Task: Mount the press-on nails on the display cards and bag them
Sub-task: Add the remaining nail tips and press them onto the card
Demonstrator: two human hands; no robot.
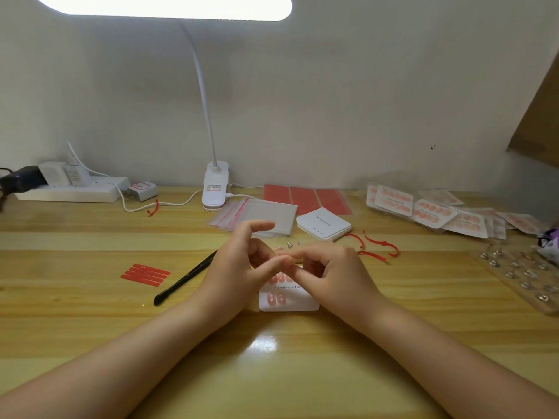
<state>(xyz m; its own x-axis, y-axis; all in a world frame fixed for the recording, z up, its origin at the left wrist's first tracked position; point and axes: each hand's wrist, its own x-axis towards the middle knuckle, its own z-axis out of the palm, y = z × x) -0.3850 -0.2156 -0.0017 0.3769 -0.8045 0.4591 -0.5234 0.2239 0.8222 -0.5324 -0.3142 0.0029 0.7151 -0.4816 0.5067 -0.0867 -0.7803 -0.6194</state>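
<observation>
On the table [90, 334], the card [287, 300] with pink nails lies at centre. Above it, the left hand [242, 267] and right hand [329, 270] meet, fingertips pinching something small; what, I cannot tell. Bags [263, 216] at twelve o'clock.

1. A white clip lamp [215, 186] stood at the back of the wooden tabletop [90, 297], its lit head overhead.
2. A white power strip [72, 192] with plugged adapters lay at the back left.
3. A brown cardboard sheet [541, 116] leaned at the right wall.
</observation>
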